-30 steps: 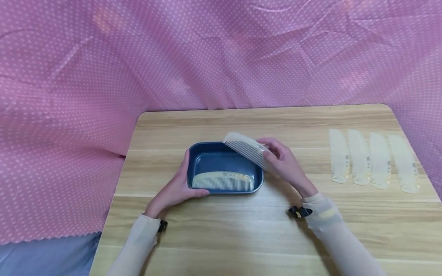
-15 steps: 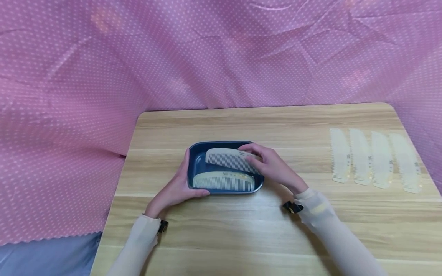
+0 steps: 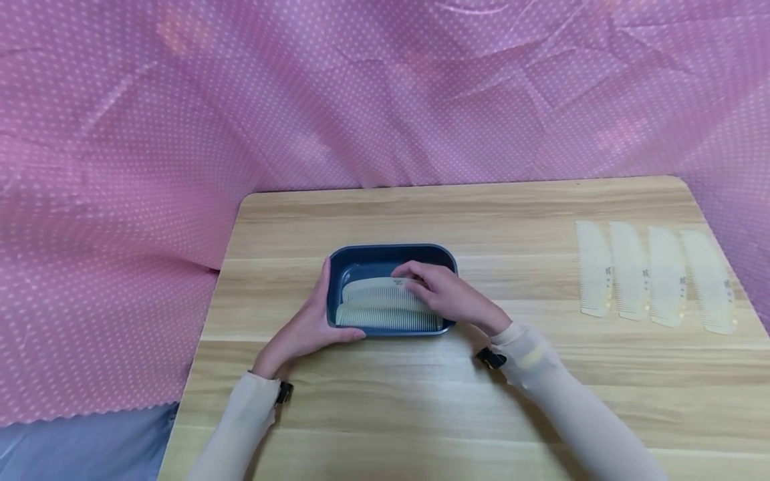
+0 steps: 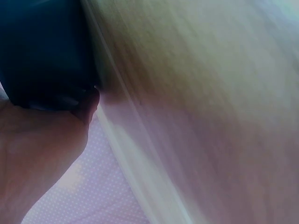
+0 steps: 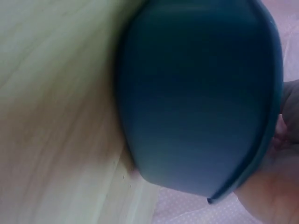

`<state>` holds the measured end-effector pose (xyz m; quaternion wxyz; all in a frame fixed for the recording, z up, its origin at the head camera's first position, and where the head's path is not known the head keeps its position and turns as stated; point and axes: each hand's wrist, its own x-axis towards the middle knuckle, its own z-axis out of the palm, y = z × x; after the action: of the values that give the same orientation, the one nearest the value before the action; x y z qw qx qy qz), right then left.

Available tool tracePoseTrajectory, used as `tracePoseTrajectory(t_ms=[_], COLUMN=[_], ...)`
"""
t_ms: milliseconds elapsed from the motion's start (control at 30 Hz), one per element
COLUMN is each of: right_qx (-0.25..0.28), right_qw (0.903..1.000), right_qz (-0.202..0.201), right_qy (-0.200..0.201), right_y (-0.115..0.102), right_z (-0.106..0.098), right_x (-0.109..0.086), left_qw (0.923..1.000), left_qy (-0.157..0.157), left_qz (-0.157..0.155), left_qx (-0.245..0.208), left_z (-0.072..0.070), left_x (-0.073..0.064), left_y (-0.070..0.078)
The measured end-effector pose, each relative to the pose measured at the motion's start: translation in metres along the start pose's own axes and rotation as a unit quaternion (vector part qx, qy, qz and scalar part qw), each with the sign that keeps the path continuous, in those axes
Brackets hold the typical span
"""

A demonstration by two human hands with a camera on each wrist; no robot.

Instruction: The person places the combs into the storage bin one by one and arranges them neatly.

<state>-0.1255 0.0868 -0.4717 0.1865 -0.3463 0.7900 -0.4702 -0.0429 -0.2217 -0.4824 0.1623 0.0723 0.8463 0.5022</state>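
A dark blue rectangular box (image 3: 394,254), without a lid, stands on the wooden table. My left hand (image 3: 303,321) grips its left end, thumb along the near side and fingers along the left wall. Inside, one pale, translucent comb (image 3: 385,318) lies along the near wall, teeth toward me. A second pale comb (image 3: 367,287) is just behind it, overlapping it in the head view. My right hand (image 3: 448,292) reaches over the right rim and pinches this second comb near its right end, hiding that end. The right wrist view shows the box's outer wall (image 5: 196,102) beside the hand.
Several more pale combs (image 3: 664,277) lie in a row at the table's right side, roughly upright in the head view. The wooden table (image 3: 409,414) ends at a pink dotted cloth (image 3: 385,93) behind and at the sides.
My right hand has moved left and toward me, lowering its comb from over the box's right rim into the box, behind the first comb. My left hand has stayed in place.
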Motion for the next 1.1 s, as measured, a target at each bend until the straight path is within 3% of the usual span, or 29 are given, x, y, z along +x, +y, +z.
tracePoseTrajectory(t_ms=[100,267,533,833,967,1100], right_qx=[-0.018,-0.054,-0.145,-0.171,-0.149,-0.073], right_qw=[0.9998,0.9983,0.989,0.9845,0.9883,0.9965], right_qz=[0.0,0.003,0.004,0.018,0.024,0.019], right_qy=[-0.008,-0.02,-0.029,-0.037,-0.022,0.036], right_y=[0.001,0.002,-0.001,-0.003,-0.003,-0.003], right_z=[0.005,0.016,0.03,0.032,0.03,0.025], right_x=[0.002,0.006,0.006,0.001,0.003,0.002], left_qw=[0.9999,0.9998,0.9996,0.9998,0.9997,0.9997], left_qy=[0.009,0.013,0.017,0.012,0.017,0.015], left_qz=[0.002,0.006,0.0,-0.005,-0.004,-0.01], left_qx=[0.014,0.017,0.024,0.016,0.018,0.016], left_z=[0.002,0.004,0.004,0.004,0.004,0.005], left_x=[0.002,0.002,0.001,0.0,0.001,0.0], left_y=[-0.014,-0.022,-0.022,-0.012,-0.017,-0.017])
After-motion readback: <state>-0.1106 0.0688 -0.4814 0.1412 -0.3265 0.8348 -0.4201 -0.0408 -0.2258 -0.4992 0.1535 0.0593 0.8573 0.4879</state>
